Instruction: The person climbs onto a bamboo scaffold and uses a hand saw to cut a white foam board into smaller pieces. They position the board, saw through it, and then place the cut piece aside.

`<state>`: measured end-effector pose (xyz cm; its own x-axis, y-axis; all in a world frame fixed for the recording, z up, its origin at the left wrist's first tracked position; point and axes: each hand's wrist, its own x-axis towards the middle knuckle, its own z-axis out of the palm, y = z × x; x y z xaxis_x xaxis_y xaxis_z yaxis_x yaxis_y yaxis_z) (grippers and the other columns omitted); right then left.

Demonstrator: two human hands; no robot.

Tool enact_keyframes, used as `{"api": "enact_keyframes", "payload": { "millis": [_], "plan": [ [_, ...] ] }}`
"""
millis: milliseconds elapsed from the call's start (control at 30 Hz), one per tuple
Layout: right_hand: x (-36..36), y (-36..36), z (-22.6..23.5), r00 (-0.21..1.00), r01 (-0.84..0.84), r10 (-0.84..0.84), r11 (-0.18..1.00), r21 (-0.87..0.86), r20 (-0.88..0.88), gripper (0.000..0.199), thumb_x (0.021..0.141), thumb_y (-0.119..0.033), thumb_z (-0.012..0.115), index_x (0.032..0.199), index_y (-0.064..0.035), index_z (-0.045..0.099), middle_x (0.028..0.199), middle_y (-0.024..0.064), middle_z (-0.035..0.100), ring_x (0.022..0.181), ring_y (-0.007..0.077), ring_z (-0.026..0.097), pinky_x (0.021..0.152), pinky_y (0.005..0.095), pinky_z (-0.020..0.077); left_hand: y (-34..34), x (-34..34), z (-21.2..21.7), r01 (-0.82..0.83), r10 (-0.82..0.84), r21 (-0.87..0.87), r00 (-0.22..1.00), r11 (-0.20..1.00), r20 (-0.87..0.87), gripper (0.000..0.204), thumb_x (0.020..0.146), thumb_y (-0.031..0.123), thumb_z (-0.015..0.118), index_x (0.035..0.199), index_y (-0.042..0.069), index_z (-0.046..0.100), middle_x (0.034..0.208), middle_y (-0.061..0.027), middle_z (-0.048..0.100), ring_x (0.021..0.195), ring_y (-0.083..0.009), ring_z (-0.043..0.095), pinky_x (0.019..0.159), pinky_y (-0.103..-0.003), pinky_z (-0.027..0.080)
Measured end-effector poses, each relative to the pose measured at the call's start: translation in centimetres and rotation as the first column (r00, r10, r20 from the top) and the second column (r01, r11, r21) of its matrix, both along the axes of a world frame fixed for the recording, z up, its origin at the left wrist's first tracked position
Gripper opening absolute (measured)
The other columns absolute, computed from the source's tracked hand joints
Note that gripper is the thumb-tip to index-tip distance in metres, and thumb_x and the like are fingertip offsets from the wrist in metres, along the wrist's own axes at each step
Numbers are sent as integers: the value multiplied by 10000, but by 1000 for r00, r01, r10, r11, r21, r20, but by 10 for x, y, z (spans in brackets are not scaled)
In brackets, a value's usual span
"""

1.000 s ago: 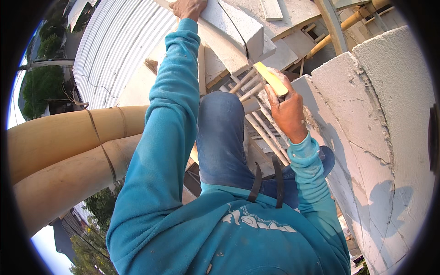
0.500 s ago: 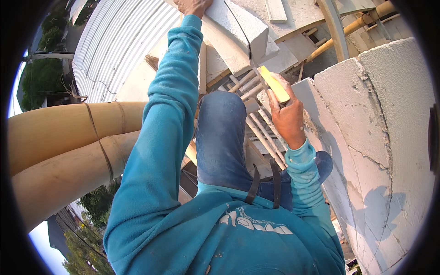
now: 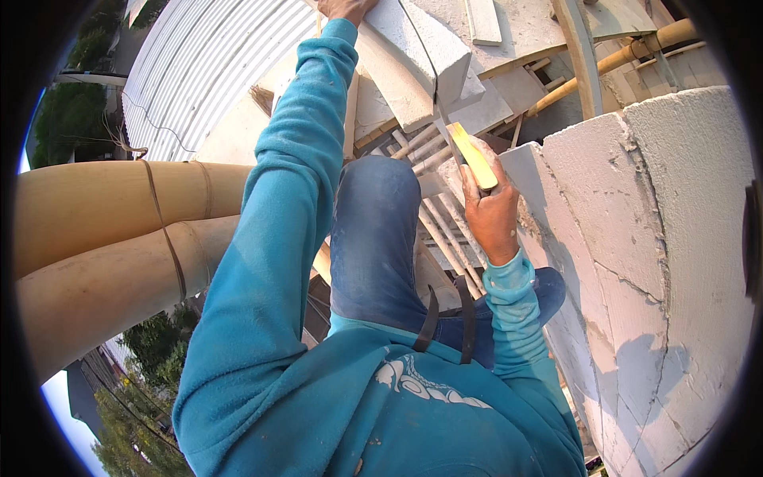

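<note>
My right hand [image 3: 490, 215] is closed round the yellow handle of a handsaw [image 3: 475, 157]. Its grey blade points away from me and meets the near end of a long white masonry block [image 3: 433, 48]. A thin dark line runs along the block's top and down that end; how much of it is blade and how much is cut, I cannot tell. At the top edge of the view my left hand [image 3: 347, 9] rests on the block's left side, its fingers mostly out of the picture.
A rough white block wall [image 3: 636, 207] with mortar joints rises on the right. Two thick tan poles [image 3: 119, 215], bound with cord, lie on the left. Corrugated roofing [image 3: 207, 71] spreads at the far left. Under my bent knee run thin wooden sticks [image 3: 449, 230]; beyond is a bamboo pole [image 3: 612, 60].
The saw and my right hand have drawn back a little toward me, and more blade shows past the block's end. My left hand stays on the block; the view has shifted slightly.
</note>
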<state>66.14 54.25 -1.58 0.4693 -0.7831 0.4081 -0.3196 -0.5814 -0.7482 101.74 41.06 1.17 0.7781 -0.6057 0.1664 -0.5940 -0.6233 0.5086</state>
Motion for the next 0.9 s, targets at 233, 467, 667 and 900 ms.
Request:
{"api": "enact_keyframes", "payload": {
  "millis": [233,467,667,900],
  "plan": [
    [-118,128,9,988,93,-37,914,395,-147,429,932,-12,598,1354,26,527,1272,220,636,1206,313,617,1040,388,453,22,8,-7,-38,38,23,999,999,-11,1027,760,656,612,1519,26,327,1414,-407,381,1326,-509,426,1101,-495,359],
    [0,15,-2,999,21,-13,984,177,-44,435,918,-36,640,1329,17,510,1122,271,670,1007,392,693,791,414,567,0,2,-1,1,-1,-5,1000,1000,11,1028,759,660,612,1520,30,329,1414,-408,382,1327,-510,425,1102,-495,358],
    [-69,77,-2,990,122,-68,866,485,-127,427,915,-41,629,1329,23,543,1162,263,670,1050,349,696,838,389,571,19,11,-1,-42,42,10,999,999,0,1029,759,664,613,1521,33,331,1414,-408,383,1328,-512,424,1103,-495,357],
    [-75,68,-13,988,71,-13,923,379,-154,426,900,9,627,1315,32,530,1158,269,659,1061,385,673,863,403,567,7,5,-3,-23,23,5,1000,1000,-5,1030,759,668,614,1522,36,332,1413,-408,384,1329,-513,422,1104,-495,356]
  ]
}}
